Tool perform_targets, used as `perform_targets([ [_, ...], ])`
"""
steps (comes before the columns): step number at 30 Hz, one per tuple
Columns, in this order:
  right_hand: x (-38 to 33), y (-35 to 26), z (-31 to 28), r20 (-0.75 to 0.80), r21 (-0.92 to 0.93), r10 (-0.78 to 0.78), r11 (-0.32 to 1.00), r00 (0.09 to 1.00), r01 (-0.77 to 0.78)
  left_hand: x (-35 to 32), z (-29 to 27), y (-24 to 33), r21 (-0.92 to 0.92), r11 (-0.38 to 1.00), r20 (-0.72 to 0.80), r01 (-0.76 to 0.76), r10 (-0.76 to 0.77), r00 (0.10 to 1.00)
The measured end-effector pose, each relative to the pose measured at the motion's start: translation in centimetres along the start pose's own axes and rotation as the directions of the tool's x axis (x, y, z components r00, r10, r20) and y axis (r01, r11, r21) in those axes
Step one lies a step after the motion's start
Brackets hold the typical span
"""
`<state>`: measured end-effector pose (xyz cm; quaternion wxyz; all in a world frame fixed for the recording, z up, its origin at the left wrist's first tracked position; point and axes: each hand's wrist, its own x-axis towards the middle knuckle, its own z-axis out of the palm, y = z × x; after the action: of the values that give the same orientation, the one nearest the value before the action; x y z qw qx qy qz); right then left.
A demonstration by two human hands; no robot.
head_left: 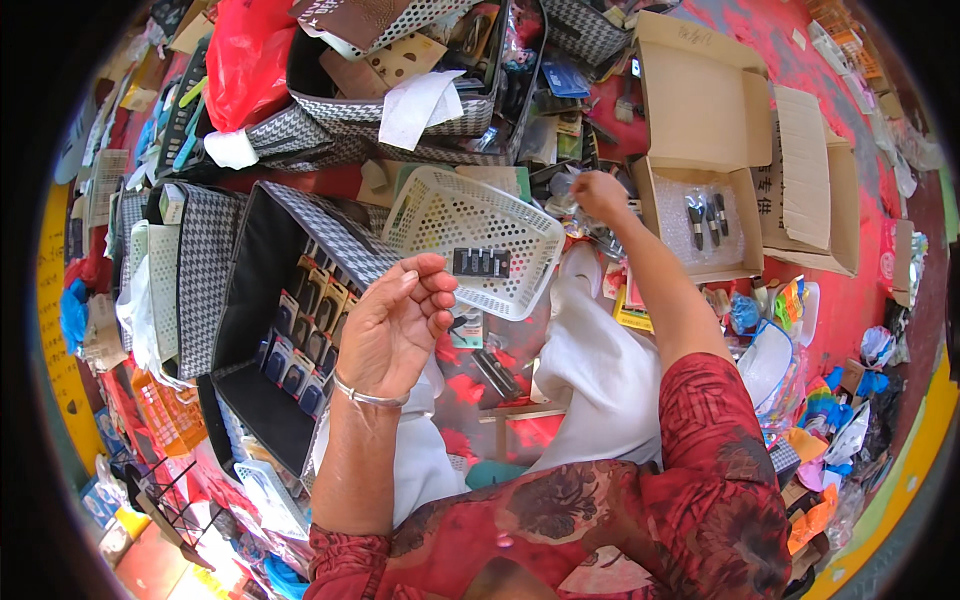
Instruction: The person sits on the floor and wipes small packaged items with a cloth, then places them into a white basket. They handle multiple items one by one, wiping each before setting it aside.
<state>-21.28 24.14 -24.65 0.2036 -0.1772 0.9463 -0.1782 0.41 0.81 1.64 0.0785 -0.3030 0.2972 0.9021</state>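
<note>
My left hand [393, 325], a bracelet at its wrist, is palm up with loosely curled fingers and a bare palm. It hovers beside a white perforated plastic basket [545, 235]. A small black piece with several pale marks [481, 262] lies in the basket. Past the basket's right side, my right hand [600, 196] is closed with its fingers down over a heap of small clear-wrapped goods; its fingertips are partly hidden, so what they grip cannot be made out. Near that hand, an open cardboard box [745, 255] holds several black-handled brushes [712, 218] on bubble wrap.
At left stands an open houndstooth case [230, 300] with rows of carded dark items [300, 350]. Another patterned bag [350, 118] full of goods sits ahead, beside a red plastic bag [245, 65]. A second cardboard box [835, 210] stands right. Dark packets [496, 373] lie between my knees.
</note>
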Motion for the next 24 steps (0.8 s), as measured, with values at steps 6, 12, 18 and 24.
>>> perform_targets([
  [6,-2.3,6.8,-1.1,0.208,0.605,0.242,0.729,0.948,-0.319,-0.1,0.7,-0.7,0.047,0.999,0.015,0.021,-0.022,1.000],
  [12,-4.7,3.9,-6.4,0.204,0.796,0.083,0.566,0.976,-0.214,0.7,-0.6,-0.8,-0.006,0.999,-0.056,-0.044,0.044,0.997],
  [18,-8.6,-5.9,-14.6,0.136,0.869,-0.215,0.495,0.967,-0.012,2.2,-1.1,-1.7,-0.121,0.985,-0.142,-0.122,0.105,0.984],
  [24,-14.4,-19.5,-18.0,0.082,0.929,-0.274,0.370,0.958,0.027,1.9,1.9,-1.3,-0.209,0.891,0.139,-0.404,0.436,0.889],
])
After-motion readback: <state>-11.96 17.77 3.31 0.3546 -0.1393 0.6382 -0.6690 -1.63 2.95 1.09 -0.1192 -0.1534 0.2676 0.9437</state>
